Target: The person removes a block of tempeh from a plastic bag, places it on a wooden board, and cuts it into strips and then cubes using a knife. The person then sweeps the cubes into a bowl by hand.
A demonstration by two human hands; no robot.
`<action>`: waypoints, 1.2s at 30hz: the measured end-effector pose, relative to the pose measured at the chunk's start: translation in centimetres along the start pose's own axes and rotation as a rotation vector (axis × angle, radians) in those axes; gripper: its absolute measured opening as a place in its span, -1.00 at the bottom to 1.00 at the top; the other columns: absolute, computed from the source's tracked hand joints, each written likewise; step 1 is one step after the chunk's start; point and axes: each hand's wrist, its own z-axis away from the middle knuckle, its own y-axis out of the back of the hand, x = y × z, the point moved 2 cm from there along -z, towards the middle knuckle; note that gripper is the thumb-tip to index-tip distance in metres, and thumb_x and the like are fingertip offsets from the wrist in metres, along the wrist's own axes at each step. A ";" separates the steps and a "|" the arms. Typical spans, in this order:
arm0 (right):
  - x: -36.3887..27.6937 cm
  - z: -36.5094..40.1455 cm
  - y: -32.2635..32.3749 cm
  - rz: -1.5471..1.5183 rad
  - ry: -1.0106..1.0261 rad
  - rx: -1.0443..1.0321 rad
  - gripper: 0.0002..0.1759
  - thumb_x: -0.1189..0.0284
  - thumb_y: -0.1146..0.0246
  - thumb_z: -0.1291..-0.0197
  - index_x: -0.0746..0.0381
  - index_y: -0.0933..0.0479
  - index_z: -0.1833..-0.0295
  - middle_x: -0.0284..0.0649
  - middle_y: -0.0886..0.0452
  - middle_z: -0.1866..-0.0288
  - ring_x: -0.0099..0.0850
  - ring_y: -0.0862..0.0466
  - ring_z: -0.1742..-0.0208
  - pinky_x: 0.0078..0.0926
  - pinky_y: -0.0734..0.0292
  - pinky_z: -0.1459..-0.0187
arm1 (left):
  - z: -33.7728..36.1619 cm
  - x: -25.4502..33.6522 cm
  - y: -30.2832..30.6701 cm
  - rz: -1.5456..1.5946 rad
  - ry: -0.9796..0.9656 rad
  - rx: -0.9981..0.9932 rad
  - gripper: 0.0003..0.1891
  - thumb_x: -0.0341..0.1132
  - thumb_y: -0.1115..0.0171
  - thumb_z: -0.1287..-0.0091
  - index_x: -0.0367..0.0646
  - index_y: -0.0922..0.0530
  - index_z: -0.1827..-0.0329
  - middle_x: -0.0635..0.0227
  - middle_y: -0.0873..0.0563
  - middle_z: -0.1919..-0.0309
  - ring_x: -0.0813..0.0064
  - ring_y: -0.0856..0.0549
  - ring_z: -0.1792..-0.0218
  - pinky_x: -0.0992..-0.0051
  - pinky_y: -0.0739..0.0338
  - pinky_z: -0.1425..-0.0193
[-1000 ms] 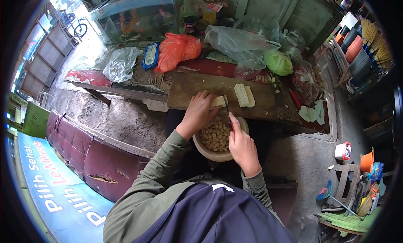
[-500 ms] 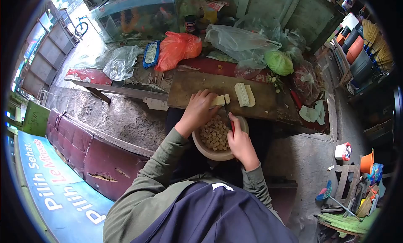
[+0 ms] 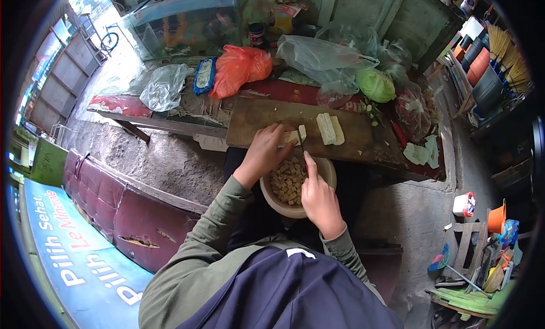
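My left hand [image 3: 264, 153] presses a strip of tempeh [image 3: 291, 137] against the wooden cutting board [image 3: 255, 114], its fingers closed around the strip. My right hand [image 3: 322, 199] grips the red handle of a knife [image 3: 301, 140], index finger stretched forward along it. The blade stands at the right end of the strip, beside a small cut-off piece [image 3: 302, 130]. Farther right on the board lie two pale tempeh pieces [image 3: 327, 128] side by side. Below the board's front edge, a beige bowl [image 3: 331, 178] holds many tempeh cubes [image 3: 288, 183]; my wrists partly flank it.
Behind the board are a red plastic bag [image 3: 243, 70], a blue-edged packet [image 3: 205, 76], clear plastic bags [image 3: 318, 56] and a cabbage [image 3: 376, 85]. Another red-handled tool [image 3: 399, 133] lies at the right. A fish tank [image 3: 187, 28] stands at the back, and a torn maroon seat [image 3: 136, 215] at the left.
My right hand and the knife have shifted slightly left along the strip. The small end piece has moved a little left too. My left hand has barely moved.
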 end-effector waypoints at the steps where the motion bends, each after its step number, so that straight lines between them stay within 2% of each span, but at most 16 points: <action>1: 0.1 -0.1 -0.1 0.009 0.002 0.010 -0.21 0.51 -0.09 -0.43 0.08 -0.05 -0.73 0.32 -0.69 0.03 0.33 -0.72 0.12 0.25 -0.65 0.08 | 0.0 0.0 0.0 -0.019 0.023 -0.023 -0.63 -0.19 -0.40 -0.44 -0.14 -0.64 -0.23 0.13 -0.73 0.00 -0.01 -0.68 -0.12 0.13 -0.50 -0.28; 2: 0.1 -0.2 -0.3 0.008 0.001 0.009 -0.21 0.51 -0.09 -0.43 0.08 -0.05 -0.73 0.32 -0.69 0.03 0.33 -0.72 0.12 0.25 -0.65 0.08 | 0.0 0.0 -0.1 -0.019 0.024 -0.024 -0.63 -0.19 -0.40 -0.44 -0.14 -0.64 -0.23 0.13 -0.73 0.00 -0.01 -0.68 -0.12 0.13 -0.50 -0.28; 4: 0.2 -0.3 -0.7 0.041 -0.048 -0.036 -0.20 0.50 -0.11 -0.42 0.09 -0.06 -0.73 0.29 -0.71 0.17 0.32 -0.73 0.19 0.26 -0.65 0.11 | 0.0 0.0 -0.2 -0.038 0.026 -0.024 -0.64 -0.19 -0.39 -0.45 -0.12 -0.65 -0.23 0.13 -0.72 0.03 -0.01 -0.67 -0.10 0.12 -0.51 -0.25; 5: 0.3 -0.5 -0.8 0.040 -0.049 -0.038 -0.20 0.50 -0.11 -0.42 0.09 -0.06 -0.73 0.29 -0.71 0.17 0.32 -0.73 0.19 0.26 -0.65 0.11 | 0.0 0.0 -0.2 -0.038 0.027 -0.025 -0.64 -0.19 -0.39 -0.45 -0.12 -0.65 -0.23 0.13 -0.72 0.03 -0.01 -0.67 -0.10 0.12 -0.51 -0.25; 7: 0.5 -0.6 -1.0 0.029 -0.054 -0.037 -0.21 0.49 -0.11 -0.41 0.09 -0.08 -0.72 0.25 -0.71 0.30 0.31 -0.72 0.24 0.28 -0.64 0.13 | 0.0 0.0 -0.3 -0.024 0.039 -0.022 -0.65 -0.18 -0.38 -0.46 -0.12 -0.66 -0.22 0.15 -0.72 0.04 0.00 -0.67 -0.11 0.13 -0.50 -0.25; 14: 2.1 -1.1 -2.5 0.055 -0.029 -0.034 -0.23 0.48 -0.06 -0.42 0.09 -0.07 -0.72 0.26 -0.70 0.32 0.29 -0.73 0.25 0.29 -0.61 0.15 | 0.4 -0.2 -0.8 -0.053 -0.007 0.028 -0.65 -0.17 -0.37 -0.46 -0.12 -0.64 -0.20 0.17 -0.70 0.06 0.04 -0.68 -0.09 0.13 -0.48 -0.24; 16: 2.5 -1.6 -1.8 -0.202 -0.096 -0.112 -0.25 0.48 -0.04 -0.45 0.07 -0.05 -0.71 0.28 -0.70 0.31 0.31 -0.72 0.24 0.28 -0.60 0.14 | 0.4 -0.2 -0.8 -0.055 0.005 0.028 -0.64 -0.16 -0.37 -0.47 -0.13 -0.63 -0.22 0.16 -0.71 0.03 0.04 -0.68 -0.11 0.13 -0.47 -0.26; 17: 2.5 -1.8 -1.1 -0.201 -0.093 -0.111 -0.25 0.48 -0.04 -0.45 0.07 -0.05 -0.71 0.28 -0.70 0.31 0.31 -0.72 0.24 0.28 -0.60 0.14 | 0.4 -0.2 -0.8 -0.055 0.003 0.031 -0.64 -0.16 -0.37 -0.47 -0.13 -0.63 -0.22 0.16 -0.71 0.03 0.04 -0.68 -0.11 0.13 -0.47 -0.26; 19: 0.8 -1.6 1.1 -0.384 -0.329 -0.334 -0.27 0.49 -0.04 -0.48 0.07 -0.04 -0.71 0.34 -0.69 0.24 0.34 -0.71 0.19 0.27 -0.59 0.11 | 0.6 -0.3 -0.7 0.021 0.011 0.023 -0.60 -0.14 -0.35 -0.49 -0.16 -0.62 -0.27 0.10 -0.72 -0.02 0.00 -0.67 -0.15 0.11 -0.47 -0.30; 20: 1.0 -1.5 0.8 -0.385 -0.329 -0.333 -0.27 0.49 -0.04 -0.48 0.07 -0.04 -0.71 0.34 -0.69 0.24 0.34 -0.71 0.19 0.27 -0.59 0.11 | 0.7 -0.3 -0.7 0.021 0.010 0.023 -0.60 -0.14 -0.35 -0.49 -0.16 -0.62 -0.27 0.10 -0.72 -0.02 0.00 -0.67 -0.15 0.11 -0.47 -0.30; 22: 0.9 -1.2 0.5 -0.180 -0.054 -0.069 -0.28 0.49 -0.05 -0.49 0.08 -0.05 -0.71 0.35 -0.70 0.12 0.33 -0.71 0.14 0.26 -0.60 0.09 | 1.0 -0.2 -0.4 0.096 0.063 0.048 -0.57 -0.17 -0.38 -0.49 -0.21 -0.61 -0.30 0.06 -0.72 -0.06 -0.03 -0.67 -0.19 0.12 -0.52 -0.31; 26: -0.3 -0.4 0.1 -0.079 0.002 -0.009 -0.26 0.50 -0.07 -0.48 0.09 -0.07 -0.71 0.31 -0.71 0.04 0.31 -0.72 0.10 0.26 -0.61 0.08 | 1.3 -0.7 -0.4 0.197 0.089 0.052 -0.58 -0.23 -0.41 -0.46 -0.23 -0.62 -0.29 0.04 -0.71 -0.09 -0.04 -0.68 -0.18 0.15 -0.58 -0.28; 28: -0.6 -0.2 -0.3 -0.015 -0.012 -0.038 -0.25 0.50 -0.09 -0.46 0.09 -0.08 -0.71 0.28 -0.71 -0.01 0.32 -0.73 0.10 0.26 -0.63 0.07 | 1.2 -0.8 -0.4 0.162 0.039 0.105 -0.62 -0.33 -0.47 -0.40 -0.21 -0.67 -0.25 0.06 -0.72 -0.08 0.01 -0.74 -0.09 0.22 -0.64 -0.16; 36: -0.9 0.0 -0.6 0.020 -0.016 -0.039 -0.22 0.50 -0.09 -0.45 0.08 -0.05 -0.73 0.32 -0.68 -0.06 0.34 -0.73 0.09 0.25 -0.66 0.05 | 1.3 -0.7 -0.5 0.168 0.090 0.094 -0.63 -0.32 -0.47 -0.41 -0.16 -0.70 -0.25 0.10 -0.71 -0.02 0.06 -0.73 -0.04 0.24 -0.63 -0.11</action>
